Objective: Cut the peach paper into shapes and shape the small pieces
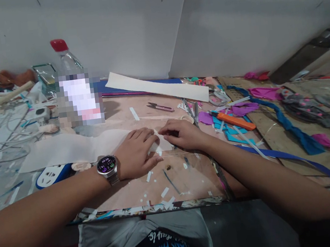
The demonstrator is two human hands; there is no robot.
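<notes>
A long whitish strip (74, 148), like paper or thin sheet, lies across the wooden work surface. My left hand (138, 152), a smartwatch on its wrist, rests flat on the strip's right part with fingers stretched out. At the strip's right end, my right hand (181, 134) is curled, thumb and fingertips pinched together at the edge. The exact grip is partly hidden. Just behind the hands lie small thread snips (160, 107). A roll of tape (187, 119) sits right beside my right hand.
Behind, another cream strip (157, 87) lies on blue sheets. A red-capped bottle (68, 59) stands back left, near a power strip (52, 175) and cables. To the right are an orange utility knife (233, 120), a blue ribbon (284, 119) and coloured scraps. Paper snippets (165, 192) litter the front.
</notes>
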